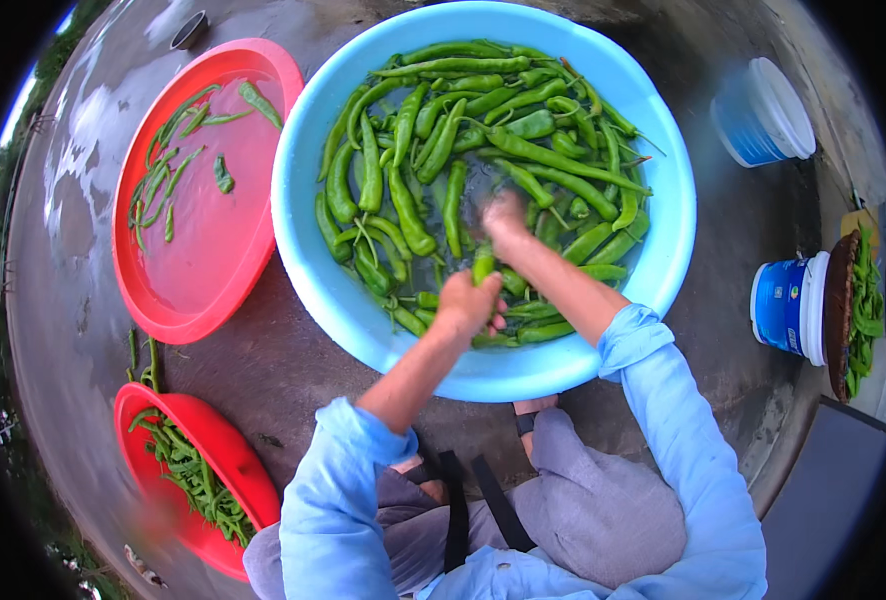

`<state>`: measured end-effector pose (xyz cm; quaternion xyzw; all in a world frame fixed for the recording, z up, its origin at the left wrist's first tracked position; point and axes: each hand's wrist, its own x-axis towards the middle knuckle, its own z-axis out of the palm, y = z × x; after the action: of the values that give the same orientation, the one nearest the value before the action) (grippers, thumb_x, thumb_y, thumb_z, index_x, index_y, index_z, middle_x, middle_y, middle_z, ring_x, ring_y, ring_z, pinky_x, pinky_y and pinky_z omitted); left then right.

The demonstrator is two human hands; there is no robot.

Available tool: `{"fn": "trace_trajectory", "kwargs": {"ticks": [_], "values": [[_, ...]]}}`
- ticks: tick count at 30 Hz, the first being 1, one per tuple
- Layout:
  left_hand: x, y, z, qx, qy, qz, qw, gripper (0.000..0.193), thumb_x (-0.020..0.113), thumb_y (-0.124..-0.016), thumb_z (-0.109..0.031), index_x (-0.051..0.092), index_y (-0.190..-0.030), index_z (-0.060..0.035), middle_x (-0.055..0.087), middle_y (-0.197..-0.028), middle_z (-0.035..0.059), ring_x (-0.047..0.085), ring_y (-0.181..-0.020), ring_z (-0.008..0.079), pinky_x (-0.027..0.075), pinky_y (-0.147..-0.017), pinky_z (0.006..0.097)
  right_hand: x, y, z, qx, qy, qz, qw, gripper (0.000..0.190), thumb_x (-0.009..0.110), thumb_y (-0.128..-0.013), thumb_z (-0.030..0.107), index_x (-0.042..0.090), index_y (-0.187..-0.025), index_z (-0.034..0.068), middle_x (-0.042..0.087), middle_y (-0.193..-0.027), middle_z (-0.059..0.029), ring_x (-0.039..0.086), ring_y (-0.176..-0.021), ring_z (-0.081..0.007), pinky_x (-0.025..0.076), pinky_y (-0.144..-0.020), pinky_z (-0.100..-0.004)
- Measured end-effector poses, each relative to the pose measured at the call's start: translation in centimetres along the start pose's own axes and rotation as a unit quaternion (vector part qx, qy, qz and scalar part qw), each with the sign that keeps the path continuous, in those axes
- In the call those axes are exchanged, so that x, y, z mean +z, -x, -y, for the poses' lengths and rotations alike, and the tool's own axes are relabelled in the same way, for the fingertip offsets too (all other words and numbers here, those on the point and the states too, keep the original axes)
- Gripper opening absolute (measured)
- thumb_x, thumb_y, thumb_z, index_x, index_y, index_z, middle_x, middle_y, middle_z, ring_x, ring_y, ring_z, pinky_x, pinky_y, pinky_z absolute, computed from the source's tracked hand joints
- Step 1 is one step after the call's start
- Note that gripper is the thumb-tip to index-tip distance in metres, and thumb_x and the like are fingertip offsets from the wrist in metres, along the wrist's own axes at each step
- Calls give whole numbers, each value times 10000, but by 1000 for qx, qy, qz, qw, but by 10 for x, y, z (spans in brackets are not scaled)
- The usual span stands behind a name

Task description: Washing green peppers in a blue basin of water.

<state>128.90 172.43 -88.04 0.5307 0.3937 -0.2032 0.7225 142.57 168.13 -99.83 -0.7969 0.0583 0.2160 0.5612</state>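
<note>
A large light-blue plastic basin [672, 195] stands before me, holding water and many long green peppers [413, 202]. Close to the basin's near side, my left hand [467, 301] grips one green pepper [483, 264], its end pointing up out of the fist. Farther in, my right hand [506, 216] is at the water among the floating peppers. It is blurred and its fingers are partly hidden, so I cannot tell whether it holds anything. Peppers lie crowded around both hands, thickest toward the far and right sides.
Left of the basin sits a red tub [188, 300] with water and a few peppers. Nearer me, another red basin [255, 480] contains a heap of green peppers. Two plastic buckets, one whitish-blue [758, 120] and one blue [780, 307], stand right, beside a brown basket [839, 322] of peppers.
</note>
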Motion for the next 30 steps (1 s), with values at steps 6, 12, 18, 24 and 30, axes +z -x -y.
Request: {"fn": "trace_trajectory", "kwargs": {"ticks": [6,12,18,24,30], "values": [[-59,55,-12,188,-264,-78,943,281,568,-874,-219,499,-994,25,592,-651,164,584,-499,273,452,-450,410,-9,8,54,96,-272,141,947,316,502,-934,313,530,-841,13,473,-578,-62,501,-464,-202,502,-464,-404],[-133,138,-75,247,-478,-174,825,234,554,-844,-134,532,-1006,33,582,-698,226,614,-644,319,466,-584,419,-21,21,81,72,-188,210,957,459,605,-863,412,562,-996,-26,618,-812,-103,616,-654,-213,538,-572,-343],[-230,130,-118,274,-497,-425,705,343,605,-893,-193,546,-1165,7,619,-743,128,609,-661,232,467,-606,362,8,19,60,-67,66,241,966,447,722,-753,323,597,-992,-33,628,-883,-141,614,-788,-226,492,-718,-347],[-137,84,-97,258,-290,-150,909,470,567,-923,-258,489,-1262,58,654,-901,115,615,-676,125,457,-538,236,-11,78,76,-210,83,232,946,363,698,-782,205,460,-964,-1,519,-686,-103,489,-630,-213,421,-624,-383],[-97,17,-68,270,-107,-16,957,323,583,-923,-319,598,-984,-3,585,-743,11,517,-581,70,397,-489,209,-23,110,102,-247,82,311,914,275,680,-822,206,508,-896,5,497,-628,-73,428,-566,-150,389,-553,-348]]}}
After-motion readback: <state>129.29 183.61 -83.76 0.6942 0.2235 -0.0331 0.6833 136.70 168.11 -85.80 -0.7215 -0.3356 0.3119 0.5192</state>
